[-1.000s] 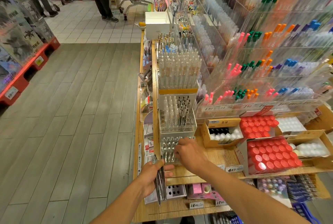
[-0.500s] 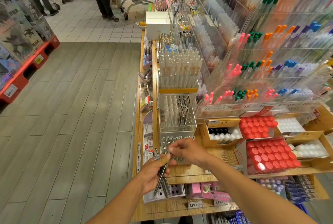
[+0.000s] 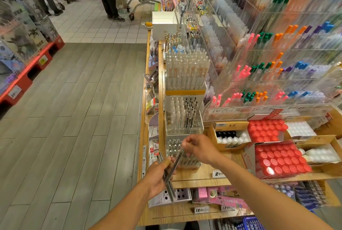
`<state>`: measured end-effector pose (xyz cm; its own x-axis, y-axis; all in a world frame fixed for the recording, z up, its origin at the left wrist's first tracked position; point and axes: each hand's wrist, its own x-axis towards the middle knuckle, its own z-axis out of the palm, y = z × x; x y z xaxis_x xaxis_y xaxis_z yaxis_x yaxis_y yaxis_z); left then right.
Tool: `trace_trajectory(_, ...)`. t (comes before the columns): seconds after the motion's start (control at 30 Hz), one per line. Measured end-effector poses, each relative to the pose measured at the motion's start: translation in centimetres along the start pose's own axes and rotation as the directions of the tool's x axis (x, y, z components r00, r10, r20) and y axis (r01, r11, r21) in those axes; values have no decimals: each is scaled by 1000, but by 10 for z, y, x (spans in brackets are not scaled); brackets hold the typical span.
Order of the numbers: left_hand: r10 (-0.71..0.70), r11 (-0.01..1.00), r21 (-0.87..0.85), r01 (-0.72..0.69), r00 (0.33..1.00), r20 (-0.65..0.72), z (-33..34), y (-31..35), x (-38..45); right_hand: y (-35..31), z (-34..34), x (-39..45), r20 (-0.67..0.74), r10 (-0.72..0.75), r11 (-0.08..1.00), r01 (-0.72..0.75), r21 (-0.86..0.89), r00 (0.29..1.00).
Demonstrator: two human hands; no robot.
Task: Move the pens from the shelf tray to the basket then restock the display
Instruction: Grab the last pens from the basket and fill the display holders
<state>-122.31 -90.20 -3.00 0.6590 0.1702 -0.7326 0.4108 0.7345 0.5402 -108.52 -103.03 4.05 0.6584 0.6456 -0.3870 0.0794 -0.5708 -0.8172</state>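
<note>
A bundle of slim dark pens [image 3: 167, 178] stood nearly upright in the left hand [image 3: 158, 179], and one more pen [image 3: 178, 159], pinched by the right hand [image 3: 199, 147], slanted down into that bundle. Just behind them the clear shelf tray [image 3: 182, 153] sat on the wooden shelf with more silver-tipped pens standing upright in it. A blue basket [image 3: 252, 223] showed at the bottom edge, well below the tray.

The pens [image 3: 169, 172] look glossy and metallic; their tray [image 3: 183, 153] is clear, shiny plastic, standing on a matt wood-grain shelf [image 3: 203, 171] above grey plank flooring [image 3: 83, 118]
</note>
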Motion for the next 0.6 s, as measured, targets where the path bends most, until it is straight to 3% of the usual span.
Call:
trace_trajectory(0.13, -10, 1000, 24, 16, 978, -206, -9, -3, 8, 2, -9, -2, -179, -106, 994, 100, -42, 978)
trace_trajectory(0.23, -35, 998, 36, 49, 948, -316, -16, -6, 13, 5, -10, -2, -221, -229, 960, 182, -213, 948)
trace_trajectory(0.4, -57, 997, 34, 72, 947, -317, -14, -8, 15, 12, 4, -3, -84, -387, 781, 279, -558, 918)
trace_trajectory(0.6, -71, 997, 9, 76, 963, -259, -8, -7, 13, 17, 11, 5, -42, -374, 729, 265, -632, 927)
